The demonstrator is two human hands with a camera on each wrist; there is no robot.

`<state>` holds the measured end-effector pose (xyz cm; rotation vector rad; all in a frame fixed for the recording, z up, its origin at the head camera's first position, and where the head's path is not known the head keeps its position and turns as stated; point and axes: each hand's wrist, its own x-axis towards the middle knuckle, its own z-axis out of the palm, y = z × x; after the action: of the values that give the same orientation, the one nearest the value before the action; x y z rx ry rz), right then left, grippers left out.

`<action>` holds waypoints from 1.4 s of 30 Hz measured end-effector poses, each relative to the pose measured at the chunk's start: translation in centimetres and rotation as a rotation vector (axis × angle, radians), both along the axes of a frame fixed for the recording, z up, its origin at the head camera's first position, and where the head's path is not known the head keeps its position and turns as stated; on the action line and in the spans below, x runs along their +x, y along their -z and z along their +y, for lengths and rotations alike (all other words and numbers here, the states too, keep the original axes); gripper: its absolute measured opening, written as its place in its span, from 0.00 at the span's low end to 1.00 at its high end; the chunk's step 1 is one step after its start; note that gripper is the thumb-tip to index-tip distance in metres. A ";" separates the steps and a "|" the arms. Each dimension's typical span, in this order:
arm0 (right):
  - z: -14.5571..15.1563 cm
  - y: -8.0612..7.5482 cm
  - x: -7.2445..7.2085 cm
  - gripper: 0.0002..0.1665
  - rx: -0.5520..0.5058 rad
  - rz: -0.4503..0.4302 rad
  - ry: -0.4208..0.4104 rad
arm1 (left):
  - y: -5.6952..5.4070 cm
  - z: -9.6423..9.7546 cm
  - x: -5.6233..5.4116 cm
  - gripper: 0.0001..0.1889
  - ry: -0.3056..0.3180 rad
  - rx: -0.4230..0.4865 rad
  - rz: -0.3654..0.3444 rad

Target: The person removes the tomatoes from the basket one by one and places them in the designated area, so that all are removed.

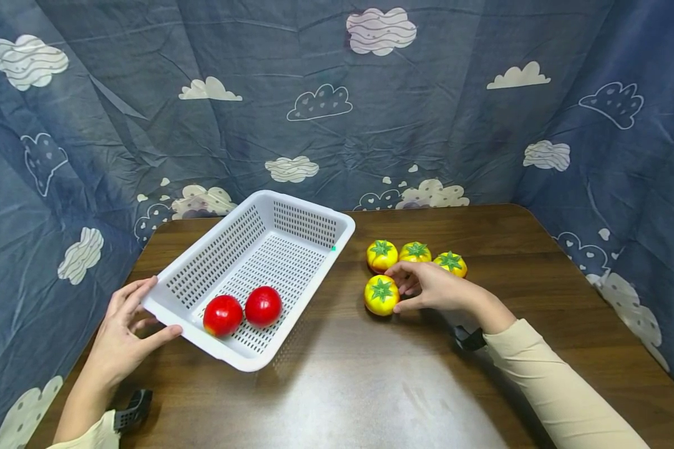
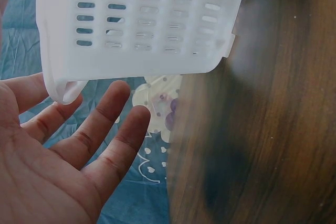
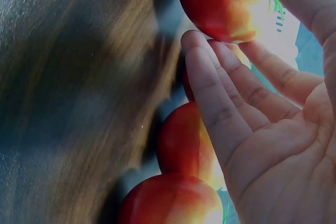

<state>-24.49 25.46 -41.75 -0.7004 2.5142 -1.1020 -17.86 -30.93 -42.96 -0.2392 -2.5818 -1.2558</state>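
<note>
A white perforated plastic basket sits at an angle on the left, its near end raised off the table. My left hand holds it by the near-left corner, thumb on the near rim and fingers at the left side. Two round red tomatoes lie inside at the near end. My right hand pinches a yellow tomato with a green star-shaped top between thumb and fingertips. In the right wrist view this tomato has a red underside. Several similar tomatoes sit just behind the hand.
The brown wooden table runs up to a blue cloud-patterned curtain at the back and sides. Black bands are worn on both wrists.
</note>
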 end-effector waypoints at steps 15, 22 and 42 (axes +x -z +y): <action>0.4 -0.1 -0.1 0.39 0.006 0.007 -0.004 | 0.0 0.0 0.0 0.54 -0.002 -0.004 0.009; 0.5 -0.2 -0.2 0.37 0.001 0.020 -0.014 | 0.0 0.0 0.0 0.54 -0.008 -0.012 -0.005; 0.2 -0.8 -0.3 0.34 0.046 0.045 -0.018 | 0.0 0.0 -0.1 0.54 -0.006 -0.017 0.003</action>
<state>-24.77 25.63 -40.93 -0.7421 2.5571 -1.0303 -17.91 -30.95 -42.99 -0.2364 -2.5898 -1.2304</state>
